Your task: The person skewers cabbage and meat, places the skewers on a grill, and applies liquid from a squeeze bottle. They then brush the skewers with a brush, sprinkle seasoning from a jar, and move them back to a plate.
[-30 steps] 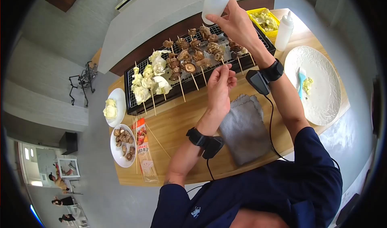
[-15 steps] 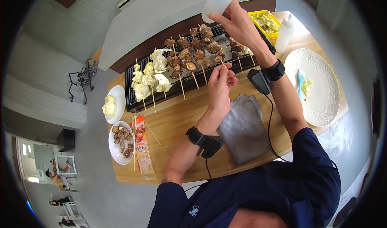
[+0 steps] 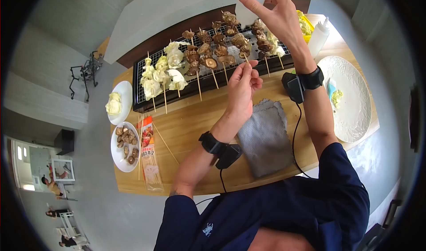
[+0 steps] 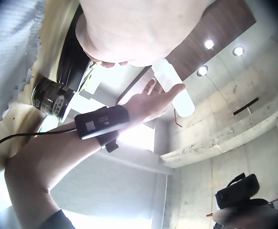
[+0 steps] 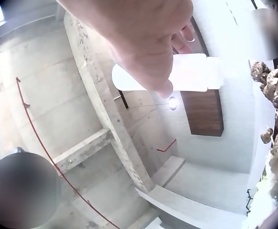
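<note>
My left hand (image 3: 242,91) pinches the near end of a mushroom skewer (image 3: 241,44), which lies over the wire grill (image 3: 142,91). My right hand (image 3: 284,27), raised over the grill's right part, holds a translucent white squeeze bottle (image 3: 253,4) between thumb and fingers. In the right wrist view the bottle (image 5: 191,74) has its narrower end toward the grill side. The left wrist view shows it tilted, with the right hand (image 4: 151,105) around it. More mushroom skewers (image 3: 208,62) lie beside the held one, with cabbage skewers (image 3: 153,84) at the left.
A second squeeze bottle (image 3: 318,38) stands right of the grill near a yellow basket (image 3: 306,27). A large white plate (image 3: 355,113) holds a light-blue utensil (image 3: 332,89). A grey cloth (image 3: 266,140), a skewer packet (image 3: 150,158) and a mushroom plate (image 3: 120,155) lie in front.
The right hand and bottle have moved right, and the bottle hangs lower over the grill. The left hand keeps its pinch on the skewer. The view has shifted slightly.
</note>
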Available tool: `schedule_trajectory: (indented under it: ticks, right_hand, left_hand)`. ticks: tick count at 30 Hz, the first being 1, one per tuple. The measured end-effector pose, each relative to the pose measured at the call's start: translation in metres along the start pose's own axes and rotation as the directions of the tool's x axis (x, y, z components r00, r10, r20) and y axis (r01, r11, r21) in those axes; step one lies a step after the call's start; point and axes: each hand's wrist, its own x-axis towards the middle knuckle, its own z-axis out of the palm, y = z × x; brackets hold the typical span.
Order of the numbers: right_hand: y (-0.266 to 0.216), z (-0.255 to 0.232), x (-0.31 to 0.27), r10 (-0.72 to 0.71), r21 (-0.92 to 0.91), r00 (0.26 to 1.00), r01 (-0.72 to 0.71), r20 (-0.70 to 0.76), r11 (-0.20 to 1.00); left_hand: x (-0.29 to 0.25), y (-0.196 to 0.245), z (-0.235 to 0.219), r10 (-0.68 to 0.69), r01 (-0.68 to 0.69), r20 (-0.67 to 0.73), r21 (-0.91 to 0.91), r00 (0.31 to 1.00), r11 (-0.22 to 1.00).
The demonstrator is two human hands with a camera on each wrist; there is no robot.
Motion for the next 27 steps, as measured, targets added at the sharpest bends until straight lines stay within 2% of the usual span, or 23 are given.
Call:
schedule_trajectory:
  ticks: [2, 7, 10, 15, 17, 21, 24, 27]
  right_hand:
    - [-0.004, -0.002, 0.001, 0.099, -0.087, 0.992, -0.092, 0.077, 0.992]
    - [-0.005, 0.0, -0.002, 0.09, -0.158, 0.985, -0.066, 0.145, 0.985]
    - [-0.002, 0.0, -0.001, 0.084, -0.163, 0.986, -0.06, 0.143, 0.985]
    - [-0.002, 0.0, -0.001, 0.081, -0.195, 0.988, -0.054, 0.132, 0.979]
    - [-0.005, -0.002, -0.002, 0.175, -0.308, 0.965, -0.11, 0.195, 0.945]
    - [0.0, -0.001, -0.003, 0.151, -0.279, 0.965, -0.087, 0.216, 0.956]
    - [0.008, 0.003, -0.004, 0.125, -0.116, 0.984, -0.11, 0.129, 0.987]
    - [0.016, 0.004, -0.003, 0.105, -0.073, 0.988, -0.097, 0.113, 0.993]
  left_hand:
    - [0.002, -0.002, -0.002, -0.003, 0.003, -0.009, -0.002, 1.0, 1.0]
    - [0.006, -0.003, -0.006, -0.015, 0.016, -0.026, 0.039, 1.0, 0.999]
    - [0.007, -0.002, -0.007, 0.007, -0.005, -0.019, 0.092, 1.0, 0.996]
    - [0.007, -0.004, -0.007, -0.031, 0.033, -0.016, 0.144, 0.999, 0.989]
    - [0.007, -0.006, -0.008, -0.033, 0.035, -0.013, 0.138, 0.999, 0.99]
    - [0.007, -0.003, -0.008, -0.029, 0.028, 0.006, 0.12, 1.0, 0.992]
    - [0.007, -0.002, -0.005, -0.022, 0.023, -0.015, 0.129, 1.0, 0.991]
    - [0.005, -0.001, -0.004, -0.021, 0.023, -0.019, 0.123, 1.0, 0.992]
